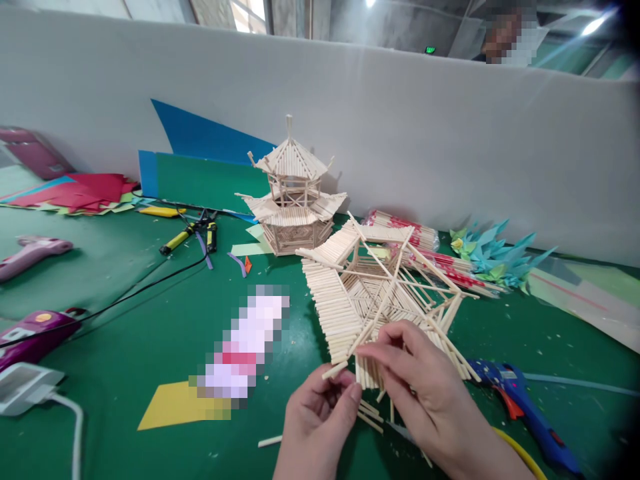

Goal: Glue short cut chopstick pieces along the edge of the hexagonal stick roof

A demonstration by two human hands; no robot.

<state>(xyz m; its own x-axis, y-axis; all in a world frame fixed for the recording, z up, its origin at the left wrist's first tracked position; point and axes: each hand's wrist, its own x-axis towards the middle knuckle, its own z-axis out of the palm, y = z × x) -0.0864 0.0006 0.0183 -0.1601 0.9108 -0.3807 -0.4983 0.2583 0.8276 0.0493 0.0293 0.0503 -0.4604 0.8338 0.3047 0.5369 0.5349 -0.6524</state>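
Just beyond our right hand (425, 380), the nearer one, narrowed at its edge, we have the part-covered stick roof (333, 307), its near ridge (373, 319) slanting away rightward, our curled left hand (320, 420) beside it, contents unclear.

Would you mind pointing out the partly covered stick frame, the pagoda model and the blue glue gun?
Partly covered stick frame (332, 311): head view, slatted left panel.
Pagoda model (293, 214): head view, lower roof.
Blue glue gun (540, 419): head view, handle.
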